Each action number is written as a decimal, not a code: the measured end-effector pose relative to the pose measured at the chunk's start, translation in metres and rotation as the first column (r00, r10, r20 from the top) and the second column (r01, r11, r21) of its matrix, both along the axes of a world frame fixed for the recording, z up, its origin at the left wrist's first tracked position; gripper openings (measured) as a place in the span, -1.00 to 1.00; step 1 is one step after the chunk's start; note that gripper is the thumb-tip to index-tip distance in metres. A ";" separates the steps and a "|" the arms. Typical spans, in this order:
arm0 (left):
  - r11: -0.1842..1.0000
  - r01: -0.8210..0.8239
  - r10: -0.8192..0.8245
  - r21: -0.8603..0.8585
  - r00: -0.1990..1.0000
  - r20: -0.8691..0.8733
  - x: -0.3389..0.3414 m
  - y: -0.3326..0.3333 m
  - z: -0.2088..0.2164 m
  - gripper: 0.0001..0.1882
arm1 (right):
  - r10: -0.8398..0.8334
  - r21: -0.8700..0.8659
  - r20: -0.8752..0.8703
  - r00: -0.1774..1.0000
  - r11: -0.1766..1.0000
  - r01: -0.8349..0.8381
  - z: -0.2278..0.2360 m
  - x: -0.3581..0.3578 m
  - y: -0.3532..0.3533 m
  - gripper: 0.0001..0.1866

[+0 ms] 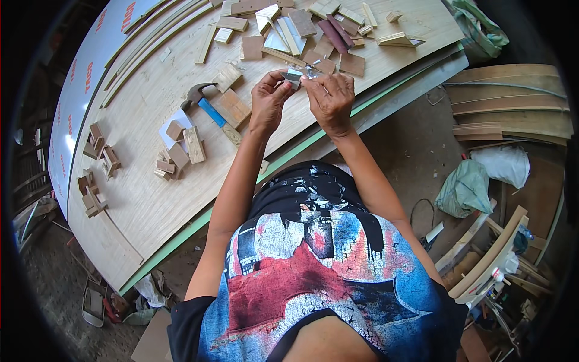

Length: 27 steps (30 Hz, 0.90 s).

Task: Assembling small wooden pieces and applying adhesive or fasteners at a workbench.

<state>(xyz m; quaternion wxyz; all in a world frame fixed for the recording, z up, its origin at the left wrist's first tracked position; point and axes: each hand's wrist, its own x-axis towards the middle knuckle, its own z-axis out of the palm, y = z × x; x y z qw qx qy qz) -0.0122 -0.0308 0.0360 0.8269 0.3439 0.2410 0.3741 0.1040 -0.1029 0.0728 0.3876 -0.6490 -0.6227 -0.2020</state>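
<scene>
Both my hands are raised close together over the near edge of the wooden panel [175, 205]. Between thumb and fingers, my left hand [268, 99] pinches a small flat grey piece [292, 78] with a dark pointed end. My right hand [332, 101] is closed just beside it, its fingertips at a small shiny, clear-looking bit [312, 72] whose kind I cannot make out. Left of my left hand lies a claw hammer [211, 111] with a blue and wood handle. It rests near a flat brown wood block [233, 108].
Beyond my hands lie many wood offcuts [304, 24], with long thin strips [151, 48] at the far left. Small block assemblies [90, 193] and a stack of blocks [181, 145] stand on the left. On the right floor are sacks [464, 188] and curved boards [509, 105].
</scene>
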 end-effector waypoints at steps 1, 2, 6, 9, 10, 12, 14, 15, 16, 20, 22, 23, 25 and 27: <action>1.000 -0.001 0.002 -0.009 1.000 0.007 0.000 0.000 0.000 -0.79 | 0.000 0.000 0.000 1.000 1.000 0.000 0.000 0.000 0.000 -0.84; 1.000 -0.002 0.002 -0.017 1.000 0.015 0.000 -0.001 0.001 -0.80 | -0.006 -0.014 0.003 1.000 1.000 0.006 -0.001 0.001 -0.001 -0.85; 0.999 -0.004 0.005 -0.048 1.000 0.023 0.000 -0.003 0.000 -0.81 | -0.013 -0.031 -0.007 1.000 0.999 0.013 -0.002 0.001 -0.002 -0.86; 0.997 0.008 -0.005 -0.070 0.999 0.033 -0.002 -0.003 -0.003 -0.81 | -0.022 -0.038 0.007 1.000 0.999 0.022 -0.004 0.001 -0.002 -0.88; 0.998 0.006 -0.004 -0.067 1.000 0.027 -0.002 -0.003 -0.004 -0.80 | -0.023 -0.038 0.007 1.000 0.999 0.023 -0.005 0.001 -0.002 -0.88; 0.998 0.004 -0.003 -0.064 1.000 0.021 -0.001 -0.004 -0.003 -0.80 | -0.025 -0.038 0.027 0.999 0.999 0.026 -0.008 0.002 -0.002 -0.90; 0.994 -0.004 0.006 -0.106 1.000 0.015 -0.002 -0.005 -0.002 -0.78 | -0.055 -0.061 0.026 0.998 0.997 0.056 -0.013 0.007 -0.003 -0.91; 0.994 -0.004 0.006 -0.106 1.000 0.015 -0.003 -0.004 0.000 -0.78 | -0.085 -0.085 0.025 0.996 0.993 0.086 -0.017 0.011 -0.004 -0.91; 0.996 0.018 -0.016 -0.083 1.000 0.026 -0.006 -0.002 0.002 -0.76 | -0.110 -0.121 0.020 0.994 0.986 0.112 -0.022 0.019 -0.008 -0.84; 0.998 0.030 -0.029 -0.058 0.999 0.015 -0.005 0.006 0.004 -0.73 | -0.182 -0.096 -0.005 0.983 0.979 0.180 -0.022 0.025 -0.010 -0.84; 0.997 0.027 -0.026 -0.070 1.000 0.017 -0.005 0.004 0.003 -0.72 | -0.141 -0.047 -0.020 0.990 0.989 0.140 -0.012 0.017 -0.004 -0.83; 0.995 0.012 -0.009 -0.100 0.999 0.037 -0.003 0.001 0.005 -0.75 | -0.115 -0.023 -0.037 0.993 0.993 0.114 -0.008 0.014 -0.003 -0.82; 0.991 0.027 -0.018 -0.133 0.998 0.067 -0.001 -0.001 0.006 -0.76 | -0.104 -0.019 -0.031 0.994 0.994 0.103 -0.004 0.013 -0.002 -0.83; 0.988 0.031 -0.019 -0.154 0.997 0.075 -0.001 -0.002 0.005 -0.75 | -0.090 -0.016 -0.027 0.996 0.996 0.090 0.000 0.010 -0.003 -0.85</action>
